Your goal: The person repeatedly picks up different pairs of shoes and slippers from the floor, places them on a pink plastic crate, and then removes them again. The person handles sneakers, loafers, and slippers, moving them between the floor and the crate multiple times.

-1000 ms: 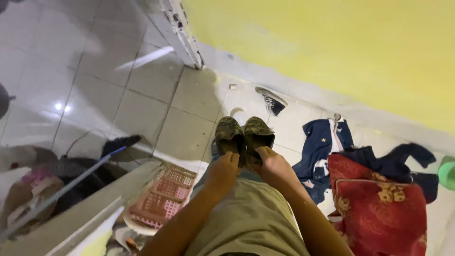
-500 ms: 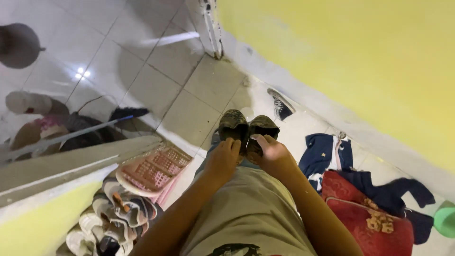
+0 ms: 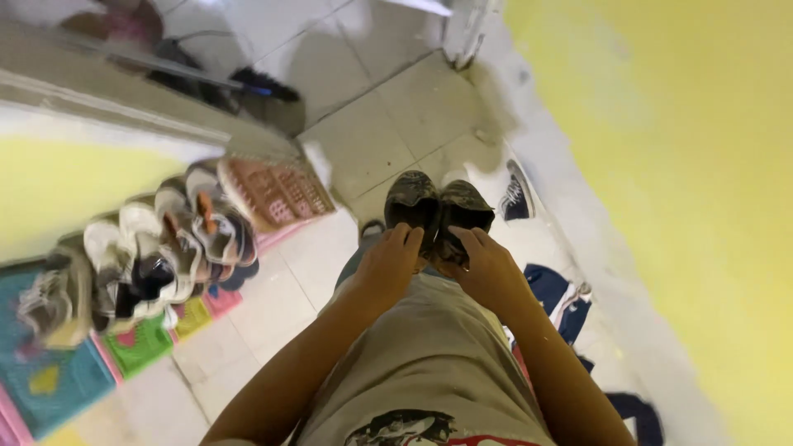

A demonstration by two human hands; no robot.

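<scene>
At mid-frame, the left hand [image 3: 388, 266] and right hand [image 3: 487, 268] each close their fingers around one shoe of a dark camouflage pair [image 3: 438, 206], pressed side by side, toes outward, above the tiled floor [image 3: 388, 132]. A row of sneakers [image 3: 157, 248] lines the left.

packages: none in view
labels: none legible; blur hides any tags on the footwear
signs: none on the yellow wall [image 3: 686, 165] at 3 o'clock
screens: none
printed graphic: dark-and-red print on the beige shirt [image 3: 413, 425] at 6 o'clock, partly cut off
</scene>
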